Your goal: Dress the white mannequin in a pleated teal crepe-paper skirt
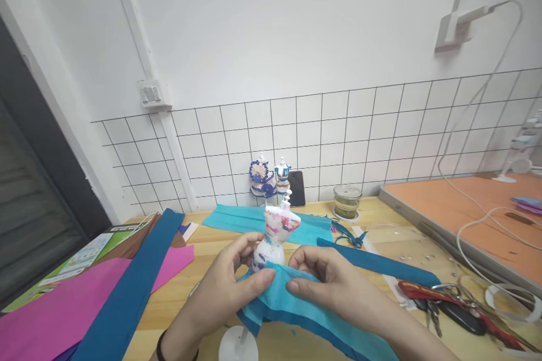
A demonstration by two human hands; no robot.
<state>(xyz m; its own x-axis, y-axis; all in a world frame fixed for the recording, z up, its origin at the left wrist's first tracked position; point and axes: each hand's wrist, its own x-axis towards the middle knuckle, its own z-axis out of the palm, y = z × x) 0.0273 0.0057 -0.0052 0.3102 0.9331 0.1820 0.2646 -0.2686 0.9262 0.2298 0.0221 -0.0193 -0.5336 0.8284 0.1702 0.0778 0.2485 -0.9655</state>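
Before me a white wall (296,28) is filling the upper frame, a black-gridded band (385,135) running beneath. A wooden table (163,307) is spreading below, an orange surface (444,203) at right; maybe a dark shutter (17,208) is standing far left.

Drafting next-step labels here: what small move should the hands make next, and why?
Probably ease the two-tone blue fabric around the mini dress form with the right hand: the left hand's thumb lies on it at the form's lower torso, while a long stretch hangs off below the right.
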